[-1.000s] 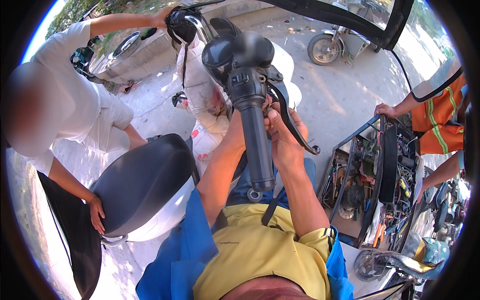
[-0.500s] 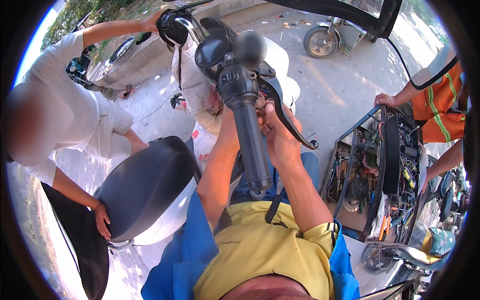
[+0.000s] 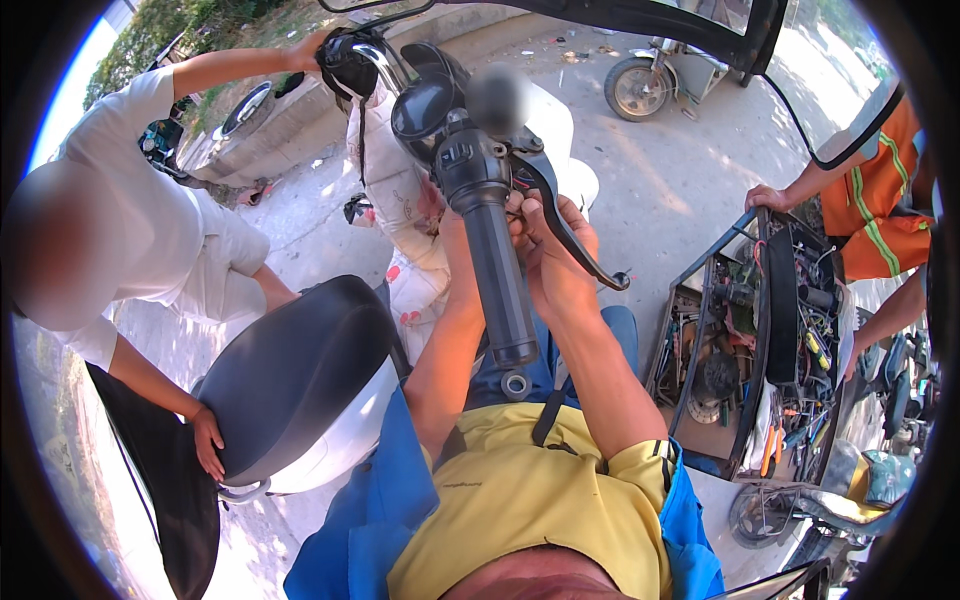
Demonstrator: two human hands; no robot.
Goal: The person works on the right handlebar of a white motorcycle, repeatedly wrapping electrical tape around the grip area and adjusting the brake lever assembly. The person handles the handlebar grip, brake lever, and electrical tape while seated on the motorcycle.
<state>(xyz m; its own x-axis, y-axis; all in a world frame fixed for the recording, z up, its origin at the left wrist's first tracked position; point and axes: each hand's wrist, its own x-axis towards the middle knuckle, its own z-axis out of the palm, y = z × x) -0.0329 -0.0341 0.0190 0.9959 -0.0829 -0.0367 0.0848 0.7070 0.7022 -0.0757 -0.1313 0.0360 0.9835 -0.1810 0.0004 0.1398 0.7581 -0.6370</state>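
Handlebar (image 3: 500, 280) shifted slightly left, black, faceted

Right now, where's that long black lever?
In the head view, the black lever is a little above and right of centre, beside the dark handlebar grip, curving in front of the right hand.

Bright sunlight (image 3: 265, 535) is falling in patches across the pale ground (image 3: 620, 170). A low kerb (image 3: 285, 130) is running along its far side, green foliage (image 3: 190, 40) is growing beyond it at upper left, and a wheeled vehicle (image 3: 702, 76) is standing farther right.
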